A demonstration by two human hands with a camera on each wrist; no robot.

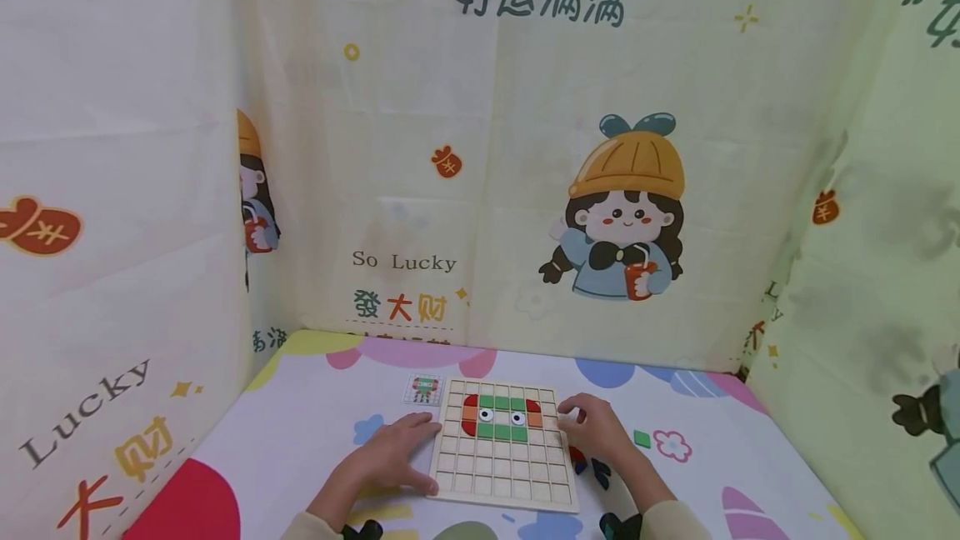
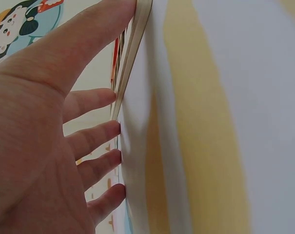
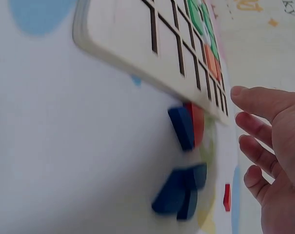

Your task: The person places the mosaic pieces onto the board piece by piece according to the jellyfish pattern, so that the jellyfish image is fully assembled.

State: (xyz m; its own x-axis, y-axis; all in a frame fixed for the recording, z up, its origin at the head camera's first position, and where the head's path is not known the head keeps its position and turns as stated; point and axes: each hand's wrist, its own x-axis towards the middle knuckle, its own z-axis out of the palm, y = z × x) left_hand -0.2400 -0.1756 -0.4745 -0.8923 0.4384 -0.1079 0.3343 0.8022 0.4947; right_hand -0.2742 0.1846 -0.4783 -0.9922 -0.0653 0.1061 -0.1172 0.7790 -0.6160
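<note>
A wooden grid board [image 1: 510,505] lies on the patterned tabletop. In its upper rows, green tiles [image 1: 502,432], red rounded corners [image 1: 469,427], orange tiles [image 1: 535,419] and two eye tiles [image 1: 518,418] form a face. My left hand [image 1: 386,452] rests along the board's left edge, fingers spread; in the left wrist view the thumb [image 2: 88,39] lies against its side. Beside the upper right edge is my right hand [image 1: 600,427]. Its fingers are loosely bent with nothing between them in the right wrist view.
Dark blue pieces [image 3: 179,192] and a red piece [image 3: 198,126] lie off the board's right side. Farther right is a green tile [image 1: 642,438]. A small picture card [image 1: 424,390] lies past the board's upper left corner. Printed cloth [image 1: 405,190] stands around the table.
</note>
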